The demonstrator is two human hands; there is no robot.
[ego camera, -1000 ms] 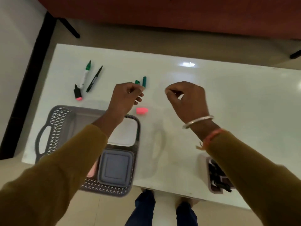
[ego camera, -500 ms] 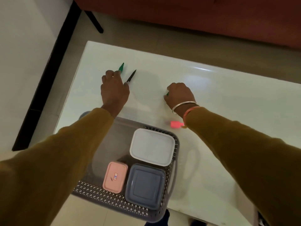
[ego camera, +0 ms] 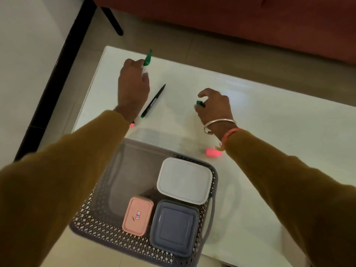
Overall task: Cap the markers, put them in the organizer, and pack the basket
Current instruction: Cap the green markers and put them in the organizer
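Since half a second ago the left hand [ego camera: 133, 87], upper left, has curled round the green marker [ego camera: 148, 58] and raised it, likely to meet the green cap [ego camera: 199, 102] pinched by the right hand [ego camera: 215, 106] at centre. A black pen [ego camera: 153, 101] lies between them, and the basket [ego camera: 92, 222] sits at lower centre.

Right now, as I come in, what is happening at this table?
A person is sorting markers on a white table. The left hand grips a green-ended marker, and the right hand pinches a small green cap; the two are not yet joined. A thin black pen lies between the hands, and a pink cap lies near the right wrist. The grey basket holds a white box, a pink box and a grey-blue box.
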